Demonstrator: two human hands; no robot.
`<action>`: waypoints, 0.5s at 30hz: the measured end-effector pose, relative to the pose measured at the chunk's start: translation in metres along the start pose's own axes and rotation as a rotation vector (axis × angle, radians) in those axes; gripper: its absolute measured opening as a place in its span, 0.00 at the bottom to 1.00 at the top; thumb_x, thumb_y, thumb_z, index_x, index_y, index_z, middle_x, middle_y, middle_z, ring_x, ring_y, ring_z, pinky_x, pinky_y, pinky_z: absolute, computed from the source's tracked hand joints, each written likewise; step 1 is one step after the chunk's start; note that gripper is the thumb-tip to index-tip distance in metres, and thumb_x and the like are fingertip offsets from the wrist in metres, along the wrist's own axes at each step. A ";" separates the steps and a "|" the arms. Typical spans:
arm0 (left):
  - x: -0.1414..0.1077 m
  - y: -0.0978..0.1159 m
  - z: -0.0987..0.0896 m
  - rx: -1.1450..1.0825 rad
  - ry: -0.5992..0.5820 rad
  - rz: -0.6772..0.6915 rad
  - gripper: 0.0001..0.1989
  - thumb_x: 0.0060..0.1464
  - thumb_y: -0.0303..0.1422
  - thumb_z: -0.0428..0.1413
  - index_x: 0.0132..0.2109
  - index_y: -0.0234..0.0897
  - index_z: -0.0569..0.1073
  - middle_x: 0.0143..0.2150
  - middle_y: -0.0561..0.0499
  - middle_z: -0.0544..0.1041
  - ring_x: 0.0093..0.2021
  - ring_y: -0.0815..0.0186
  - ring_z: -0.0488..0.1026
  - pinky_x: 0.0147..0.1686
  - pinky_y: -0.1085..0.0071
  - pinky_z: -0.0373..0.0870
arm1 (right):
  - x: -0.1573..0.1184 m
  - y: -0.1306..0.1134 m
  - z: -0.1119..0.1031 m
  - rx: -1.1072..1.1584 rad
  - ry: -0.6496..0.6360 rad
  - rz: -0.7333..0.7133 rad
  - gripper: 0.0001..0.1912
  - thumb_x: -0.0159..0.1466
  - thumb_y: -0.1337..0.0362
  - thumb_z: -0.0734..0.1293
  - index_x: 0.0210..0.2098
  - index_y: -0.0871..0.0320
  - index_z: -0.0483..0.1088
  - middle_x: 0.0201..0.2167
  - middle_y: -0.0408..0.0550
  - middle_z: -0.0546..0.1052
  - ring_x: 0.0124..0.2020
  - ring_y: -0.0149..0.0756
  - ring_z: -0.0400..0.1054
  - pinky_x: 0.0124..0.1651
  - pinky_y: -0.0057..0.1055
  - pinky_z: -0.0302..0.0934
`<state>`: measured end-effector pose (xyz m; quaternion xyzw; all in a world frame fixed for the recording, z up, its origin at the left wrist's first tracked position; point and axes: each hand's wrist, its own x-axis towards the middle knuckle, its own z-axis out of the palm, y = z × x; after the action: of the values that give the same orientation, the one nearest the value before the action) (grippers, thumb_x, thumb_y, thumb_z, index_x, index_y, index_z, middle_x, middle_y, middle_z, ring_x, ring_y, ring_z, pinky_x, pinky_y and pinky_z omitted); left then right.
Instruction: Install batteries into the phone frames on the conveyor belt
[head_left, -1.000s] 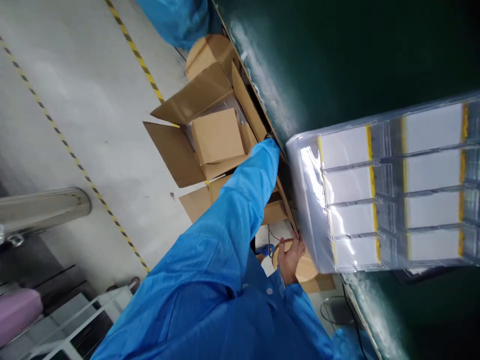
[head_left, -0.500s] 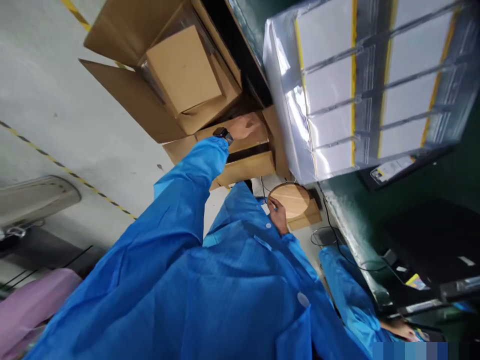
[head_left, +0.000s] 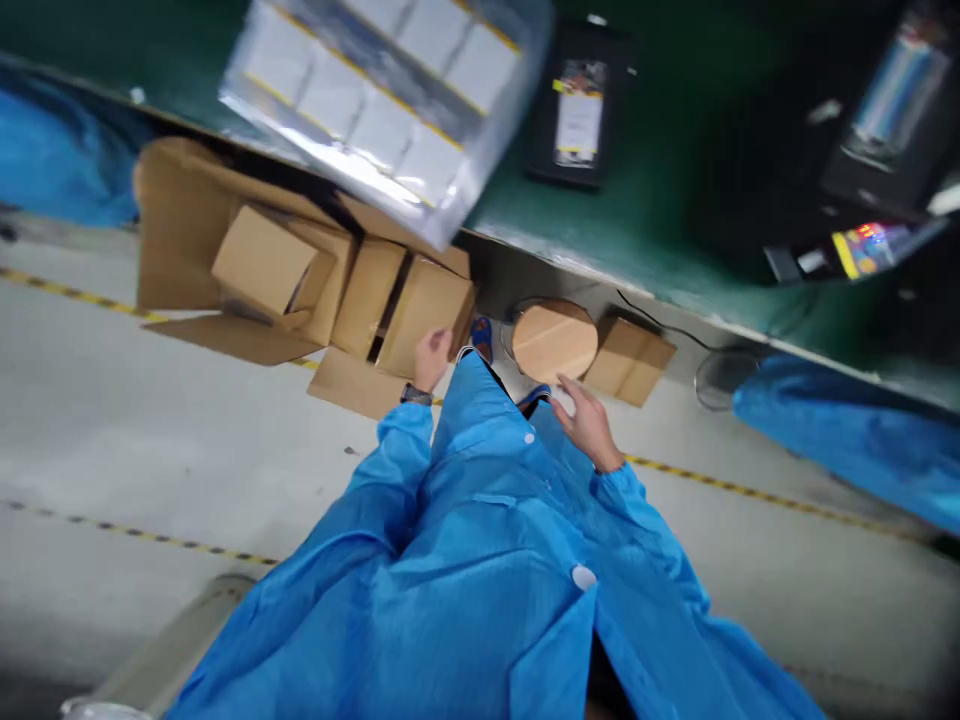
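Since the earlier frame, the left hand (head_left: 432,360) has drawn back from over the smaller carton (head_left: 424,310) to its near edge, on the left side of the round wooden stool (head_left: 555,342). The view has turned too, so the clear plastic pack (head_left: 352,110) now shows up and to the left of the stool.

Largest is the green workbench (head_left: 675,225), running beyond the stool. Well to the stool's left, the large carton (head_left: 176,240) stands with its flaps spread and a small box (head_left: 262,260) tilted inside. The smaller carton sits between that one and the stool, with a dark gap along its top. The clear pack, its pale panels edged in yellow, lies on the bench, outside both cartons. Another carton (head_left: 634,360) is just right of the stool.

As far as can be judged, the large carton is opened and partly filled but not closed; how full the smaller one is cannot be told.

Both hands are apart from each other. The left is loosely curled and blurred, so its grip and contact are unclear; the right hand (head_left: 590,425), fingers spread, holds nothing at the stool's near edge.
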<state>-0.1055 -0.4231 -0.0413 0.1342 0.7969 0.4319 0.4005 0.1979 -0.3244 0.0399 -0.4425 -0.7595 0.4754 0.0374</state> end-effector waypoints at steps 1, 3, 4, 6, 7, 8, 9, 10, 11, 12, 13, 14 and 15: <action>-0.029 0.020 0.025 -0.022 -0.126 0.053 0.13 0.69 0.38 0.59 0.55 0.35 0.75 0.56 0.39 0.80 0.60 0.52 0.75 0.66 0.46 0.67 | -0.009 -0.010 -0.005 -0.029 0.039 -0.069 0.26 0.72 0.57 0.68 0.65 0.61 0.73 0.57 0.60 0.80 0.58 0.53 0.76 0.63 0.52 0.69; -0.086 0.063 0.067 -0.075 -0.375 0.186 0.25 0.63 0.45 0.65 0.61 0.38 0.74 0.60 0.40 0.79 0.60 0.53 0.77 0.62 0.53 0.73 | -0.021 -0.031 -0.018 -0.088 0.108 -0.247 0.32 0.74 0.58 0.64 0.75 0.59 0.60 0.68 0.61 0.72 0.68 0.53 0.67 0.70 0.57 0.63; -0.112 0.084 0.081 -0.118 -0.516 0.280 0.33 0.59 0.47 0.68 0.65 0.38 0.72 0.63 0.38 0.76 0.62 0.51 0.76 0.61 0.53 0.74 | -0.025 -0.041 -0.026 -0.116 0.153 -0.316 0.34 0.76 0.58 0.62 0.78 0.57 0.54 0.72 0.60 0.67 0.72 0.52 0.62 0.72 0.58 0.61; -0.156 0.125 0.099 -0.137 -0.656 0.453 0.41 0.53 0.48 0.71 0.68 0.39 0.69 0.66 0.37 0.73 0.64 0.48 0.74 0.61 0.53 0.74 | -0.032 -0.057 -0.044 -0.145 0.259 -0.379 0.36 0.77 0.59 0.60 0.80 0.51 0.45 0.77 0.56 0.57 0.77 0.51 0.54 0.74 0.59 0.57; -0.173 0.143 0.104 -0.129 -0.663 0.522 0.41 0.53 0.48 0.72 0.69 0.39 0.68 0.66 0.37 0.73 0.64 0.48 0.74 0.62 0.53 0.74 | -0.036 -0.063 -0.052 -0.152 0.305 -0.392 0.38 0.77 0.60 0.59 0.81 0.48 0.41 0.79 0.53 0.52 0.78 0.52 0.50 0.75 0.60 0.56; -0.187 0.159 0.106 -0.115 -0.636 0.569 0.39 0.54 0.47 0.71 0.68 0.40 0.69 0.66 0.38 0.74 0.63 0.48 0.74 0.62 0.54 0.74 | -0.039 -0.067 -0.060 -0.152 0.343 -0.399 0.38 0.76 0.60 0.59 0.81 0.45 0.39 0.81 0.50 0.47 0.79 0.52 0.48 0.76 0.61 0.54; -0.196 0.172 0.108 -0.107 -0.604 0.598 0.36 0.56 0.47 0.70 0.67 0.41 0.70 0.64 0.39 0.74 0.62 0.49 0.75 0.61 0.55 0.74 | -0.041 -0.071 -0.068 -0.146 0.373 -0.406 0.39 0.76 0.61 0.59 0.81 0.42 0.38 0.81 0.48 0.44 0.79 0.53 0.46 0.76 0.62 0.53; -0.203 0.183 0.108 -0.109 -0.586 0.612 0.33 0.58 0.46 0.68 0.66 0.41 0.71 0.63 0.40 0.75 0.61 0.50 0.75 0.60 0.56 0.74 | -0.043 -0.075 -0.076 -0.139 0.394 -0.418 0.40 0.76 0.62 0.60 0.81 0.40 0.36 0.82 0.46 0.42 0.79 0.54 0.45 0.76 0.62 0.53; -0.206 0.193 0.109 -0.119 -0.585 0.617 0.31 0.60 0.46 0.67 0.65 0.41 0.71 0.62 0.40 0.76 0.60 0.51 0.76 0.59 0.56 0.75 | -0.043 -0.079 -0.083 -0.132 0.413 -0.431 0.41 0.76 0.62 0.60 0.81 0.38 0.35 0.82 0.45 0.41 0.80 0.55 0.45 0.76 0.63 0.53; -0.206 0.201 0.109 -0.132 -0.601 0.616 0.29 0.61 0.45 0.67 0.65 0.41 0.71 0.61 0.41 0.76 0.59 0.52 0.77 0.58 0.57 0.75 | -0.042 -0.082 -0.090 -0.127 0.432 -0.442 0.42 0.76 0.62 0.60 0.81 0.37 0.33 0.82 0.44 0.40 0.79 0.55 0.45 0.76 0.63 0.53; -0.203 0.209 0.110 -0.145 -0.626 0.614 0.29 0.61 0.45 0.66 0.64 0.41 0.71 0.61 0.41 0.77 0.58 0.53 0.77 0.58 0.58 0.76 | -0.040 -0.086 -0.096 -0.126 0.452 -0.452 0.42 0.77 0.63 0.59 0.81 0.37 0.32 0.82 0.44 0.40 0.79 0.54 0.46 0.76 0.63 0.54; -0.199 0.216 0.111 -0.159 -0.652 0.612 0.28 0.61 0.44 0.66 0.64 0.41 0.71 0.61 0.41 0.77 0.58 0.53 0.77 0.58 0.58 0.76 | -0.036 -0.091 -0.102 -0.128 0.469 -0.456 0.42 0.77 0.63 0.59 0.81 0.37 0.31 0.82 0.44 0.40 0.79 0.54 0.47 0.75 0.62 0.56; -0.192 0.223 0.113 -0.172 -0.677 0.608 0.28 0.62 0.44 0.66 0.64 0.41 0.71 0.61 0.41 0.77 0.59 0.53 0.77 0.58 0.57 0.76 | -0.030 -0.095 -0.108 -0.132 0.484 -0.454 0.42 0.77 0.62 0.58 0.81 0.37 0.30 0.82 0.44 0.40 0.79 0.53 0.48 0.75 0.61 0.57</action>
<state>0.0733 -0.3333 0.2019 0.4616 0.5071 0.5262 0.5028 0.2072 -0.2861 0.1817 -0.3636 -0.8370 0.2857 0.2927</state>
